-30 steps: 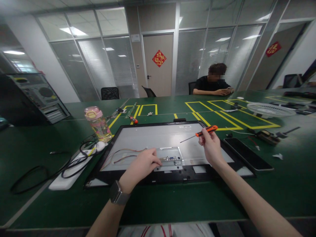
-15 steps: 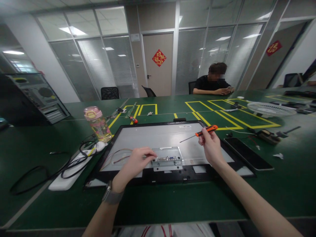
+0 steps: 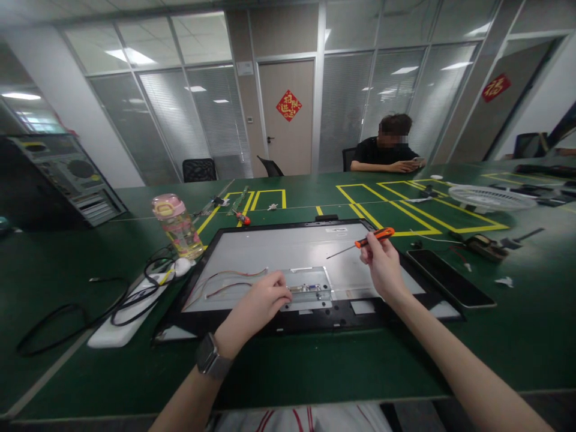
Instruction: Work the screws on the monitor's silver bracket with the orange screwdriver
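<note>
Right hand (image 3: 383, 267): fingers closed about the handle of an orange-and-black screwdriver (image 3: 362, 242), whose tip points leftward above the display panel (image 3: 279, 249). Left hand (image 3: 261, 297): fingers bent together at the left end of the circuit board (image 3: 310, 288); cannot tell whether anything is gripped. The panel lies flat beneath both hands, with loose wires (image 3: 234, 284) just beyond the left fingers.

Obstructions: a phone (image 3: 450, 279) just right of the right hand; left of the left hand, a power strip (image 3: 107, 336) crossed by a black cable (image 3: 111, 309), with a bottle (image 3: 176, 228) beyond.

Edges and room: the panel's black frame runs under the left wrist; green tabletop (image 3: 324, 366) extends from it toward the wearer.
</note>
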Demonstrator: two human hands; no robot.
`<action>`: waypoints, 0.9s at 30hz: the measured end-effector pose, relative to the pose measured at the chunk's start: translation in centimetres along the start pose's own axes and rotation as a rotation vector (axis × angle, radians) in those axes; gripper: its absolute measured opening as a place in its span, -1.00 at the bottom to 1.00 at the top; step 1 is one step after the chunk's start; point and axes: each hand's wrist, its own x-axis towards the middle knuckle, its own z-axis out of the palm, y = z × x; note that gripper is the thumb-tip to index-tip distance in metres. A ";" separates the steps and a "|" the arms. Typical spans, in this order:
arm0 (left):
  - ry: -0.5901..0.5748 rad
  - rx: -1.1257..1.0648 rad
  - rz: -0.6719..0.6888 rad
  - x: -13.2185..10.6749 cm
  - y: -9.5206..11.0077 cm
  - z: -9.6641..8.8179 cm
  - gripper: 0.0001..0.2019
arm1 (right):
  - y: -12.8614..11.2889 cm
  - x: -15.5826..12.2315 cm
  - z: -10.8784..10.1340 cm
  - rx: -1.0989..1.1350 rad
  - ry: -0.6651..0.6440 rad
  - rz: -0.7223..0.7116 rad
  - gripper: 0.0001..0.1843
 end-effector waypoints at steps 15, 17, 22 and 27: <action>-0.081 0.055 -0.055 0.3 0.9 -0.8 -0.81 | -0.4 -0.3 0.3 0.074 -0.021 0.042 -0.54; -0.082 0.054 -0.059 0.3 0.9 -0.9 -0.81 | -0.5 -0.3 0.4 0.087 -0.032 0.062 -0.57; -0.119 0.085 -0.075 0.5 1.0 -1.2 -0.82 | -0.7 -0.4 0.6 0.081 -0.129 0.110 -0.66; -0.137 0.135 -0.052 0.7 1.0 -1.2 -0.82 | -0.5 -0.6 0.9 0.092 -0.160 0.115 -0.70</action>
